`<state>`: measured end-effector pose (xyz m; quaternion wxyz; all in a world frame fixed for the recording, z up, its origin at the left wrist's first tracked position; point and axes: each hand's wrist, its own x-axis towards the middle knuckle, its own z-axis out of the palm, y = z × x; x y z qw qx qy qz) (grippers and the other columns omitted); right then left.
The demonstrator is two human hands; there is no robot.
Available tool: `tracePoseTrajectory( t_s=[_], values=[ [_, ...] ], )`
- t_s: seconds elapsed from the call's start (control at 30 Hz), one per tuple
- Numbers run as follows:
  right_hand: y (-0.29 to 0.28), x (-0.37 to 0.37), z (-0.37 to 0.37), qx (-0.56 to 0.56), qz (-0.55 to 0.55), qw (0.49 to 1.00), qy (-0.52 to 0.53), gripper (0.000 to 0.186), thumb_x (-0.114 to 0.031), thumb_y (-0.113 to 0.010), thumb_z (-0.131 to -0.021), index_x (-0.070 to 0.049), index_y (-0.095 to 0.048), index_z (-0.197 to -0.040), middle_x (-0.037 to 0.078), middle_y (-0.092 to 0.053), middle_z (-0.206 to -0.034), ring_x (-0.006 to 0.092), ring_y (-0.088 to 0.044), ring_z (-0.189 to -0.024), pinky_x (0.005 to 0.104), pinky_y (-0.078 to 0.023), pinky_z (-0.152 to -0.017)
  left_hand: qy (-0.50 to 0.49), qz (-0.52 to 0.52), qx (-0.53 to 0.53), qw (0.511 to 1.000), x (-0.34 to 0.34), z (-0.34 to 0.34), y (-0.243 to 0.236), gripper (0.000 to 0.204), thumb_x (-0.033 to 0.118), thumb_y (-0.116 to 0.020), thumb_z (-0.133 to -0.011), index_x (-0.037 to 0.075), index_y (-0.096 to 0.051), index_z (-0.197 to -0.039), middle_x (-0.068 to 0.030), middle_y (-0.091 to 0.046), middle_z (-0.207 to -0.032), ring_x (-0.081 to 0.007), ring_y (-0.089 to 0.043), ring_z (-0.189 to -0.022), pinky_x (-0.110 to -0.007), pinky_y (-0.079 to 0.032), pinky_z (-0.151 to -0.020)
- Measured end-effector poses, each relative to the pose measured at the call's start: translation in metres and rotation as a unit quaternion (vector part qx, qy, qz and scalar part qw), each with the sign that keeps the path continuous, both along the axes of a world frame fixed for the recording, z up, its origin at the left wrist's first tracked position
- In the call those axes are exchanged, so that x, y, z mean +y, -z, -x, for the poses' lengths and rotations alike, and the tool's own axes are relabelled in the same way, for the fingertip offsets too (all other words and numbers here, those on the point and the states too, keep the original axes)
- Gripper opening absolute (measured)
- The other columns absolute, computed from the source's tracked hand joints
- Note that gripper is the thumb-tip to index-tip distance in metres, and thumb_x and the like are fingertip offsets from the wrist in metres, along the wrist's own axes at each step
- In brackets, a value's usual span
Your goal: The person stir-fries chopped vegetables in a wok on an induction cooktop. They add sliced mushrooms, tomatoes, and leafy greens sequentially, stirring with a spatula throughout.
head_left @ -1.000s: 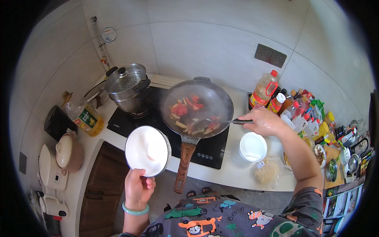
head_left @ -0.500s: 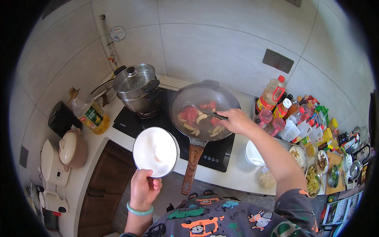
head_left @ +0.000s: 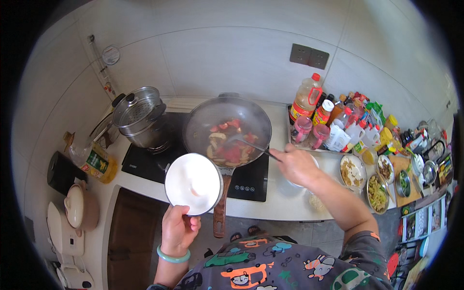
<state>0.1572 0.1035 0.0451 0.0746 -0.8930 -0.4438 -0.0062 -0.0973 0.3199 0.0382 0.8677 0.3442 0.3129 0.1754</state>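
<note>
My left hand grips a white bowl with a dark rim by its lower edge, tilted so its inside shows; a small reddish smear marks the inner wall. In my right hand is the dark handle of a spatula, whose head rests among the food in the wok. Red meat pieces and pale yellowish slices lie in the wok. The wok stands on the black cooktop, its wooden handle pointing toward me, partly behind the bowl.
A steamer pot stands left of the wok, an oil bottle farther left. Sauce bottles crowd the right back. Farther right are plates of food and a bowl of cut vegetables. A white bowl sits partly behind my right hand.
The view has shifted to the right. My right hand has drawn back from over the wok to its right side, and the food has been stirred around. My left hand still holds the bowl.
</note>
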Motion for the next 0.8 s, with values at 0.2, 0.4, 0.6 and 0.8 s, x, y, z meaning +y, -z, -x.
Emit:
tracePoseTrajectory(
  t_s=[0.2, 0.4, 0.6, 0.8],
  values=[
    [0.035, 0.021, 0.031, 0.161, -0.146, 0.975, 0.053, 0.044, -0.017, -0.059, -0.087, -0.004, -0.055, -0.129, 0.025, -0.058, -0.104, 0.0419, -0.060, -0.095, 0.0478, -0.050, -0.086, 0.094, -0.015, 0.012, 0.995, -0.013, -0.023, -0.004, 0.032, 0.015, -0.051, -0.086, -0.002, -0.054, -0.113, -0.0060, -0.058, -0.075, -0.0092, -0.046, -0.050, -0.020, -0.036, -0.041],
    [0.023, -0.016, 0.060, 0.118, -0.356, 0.926, 0.050, 0.030, -0.019, -0.062, -0.090, 0.000, -0.065, -0.112, 0.019, -0.063, -0.099, 0.0366, -0.061, -0.091, 0.0416, -0.050, -0.082, 0.161, -0.008, 0.019, 0.987, -0.035, -0.041, -0.008, 0.038, 0.014, -0.050, -0.087, -0.002, -0.050, -0.122, -0.0077, -0.063, -0.083, -0.0064, -0.047, -0.049, -0.017, -0.038, -0.038],
    [0.006, -0.077, 0.079, 0.502, -0.436, 0.746, 0.035, 0.049, -0.028, -0.057, -0.098, 0.001, -0.046, -0.136, 0.008, -0.060, -0.100, 0.0131, -0.061, -0.089, 0.0273, -0.050, -0.074, 0.218, -0.062, 0.017, 0.974, -0.084, -0.063, -0.011, 0.040, 0.014, -0.051, -0.086, 0.001, -0.048, -0.124, -0.0099, -0.063, -0.087, -0.0113, -0.051, -0.050, -0.020, -0.040, -0.038],
    [0.018, -0.160, 0.075, 0.517, -0.472, 0.712, 0.062, 0.063, -0.034, -0.061, -0.096, 0.000, -0.035, -0.142, 0.011, -0.061, -0.098, 0.0133, -0.064, -0.081, 0.0256, -0.050, -0.066, 0.286, -0.083, 0.011, 0.954, -0.159, -0.094, -0.005, 0.049, 0.011, -0.047, -0.088, -0.001, -0.038, -0.135, -0.0171, -0.062, -0.100, -0.0157, -0.052, -0.050, -0.025, -0.042, -0.040]
  ],
)
